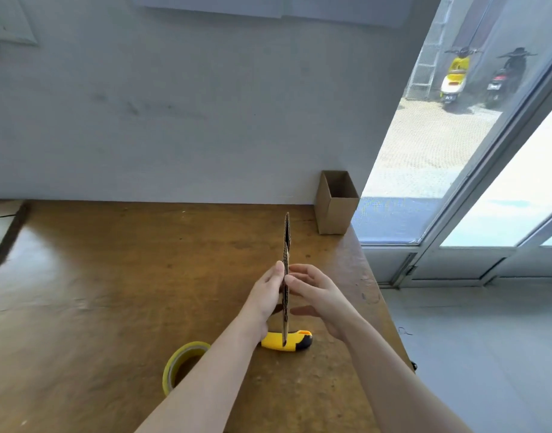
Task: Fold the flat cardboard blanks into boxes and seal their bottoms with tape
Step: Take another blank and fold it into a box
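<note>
A flat cardboard blank [287,242] stands on edge above the wooden table [112,292], seen edge-on as a thin strip. My left hand [268,295] lies flat against its left face with straight fingers. My right hand [315,292] is at its right face, thumb and fingers touching the cardboard, fingers spread and mostly straight. A folded open-topped cardboard box [335,204] stands at the table's far right corner. A roll of yellowish tape [182,364] stands on the table by my left forearm.
A yellow and black utility knife [295,340] lies on the table just below the blank. The table's right edge runs close by my right arm, with floor and a large window beyond. A dark-framed object [3,235] sits at the far left.
</note>
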A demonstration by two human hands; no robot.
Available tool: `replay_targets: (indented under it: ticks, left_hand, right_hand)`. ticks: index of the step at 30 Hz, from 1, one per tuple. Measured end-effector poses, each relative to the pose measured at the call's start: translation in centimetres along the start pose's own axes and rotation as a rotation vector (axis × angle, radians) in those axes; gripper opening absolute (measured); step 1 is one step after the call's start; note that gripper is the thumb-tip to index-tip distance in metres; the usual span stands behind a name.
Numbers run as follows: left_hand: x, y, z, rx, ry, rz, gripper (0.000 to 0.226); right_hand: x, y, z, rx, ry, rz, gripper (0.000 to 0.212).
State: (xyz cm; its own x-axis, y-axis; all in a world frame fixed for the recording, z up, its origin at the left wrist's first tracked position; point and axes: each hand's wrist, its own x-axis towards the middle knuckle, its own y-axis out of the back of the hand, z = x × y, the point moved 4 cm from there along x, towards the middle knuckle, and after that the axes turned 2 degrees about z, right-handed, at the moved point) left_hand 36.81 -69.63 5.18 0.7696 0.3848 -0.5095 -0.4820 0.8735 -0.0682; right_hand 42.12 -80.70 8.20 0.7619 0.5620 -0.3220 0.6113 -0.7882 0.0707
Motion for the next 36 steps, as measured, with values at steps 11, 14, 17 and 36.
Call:
replay_targets:
  ticks: [11,14,17,36]
  left_hand:
    - [3.0,0.6,2.0,0.066,-0.124,0.165,0.04]
    - [3.4,1.2,2.0,0.222,-0.165,0.243,0.037]
    - [3.1,1.8,3.1,0.546,-0.277,0.388,0.038]
    - [6.2,9.5,5.7,0.576,-0.209,0.591,0.022]
  right_hand:
    - [5.9,0.9,-0.5,-0.042,-0.036,-0.144,0.046]
    - [7.0,0.9,-0.3,-0.075,-0.062,-0.138,0.046]
    - [8.0,0.7,-0.4,-0.19,-0.042,-0.089,0.059]
    - [11.5,1.5,-1.2,-0.384,-0.112,0.221,0.08]
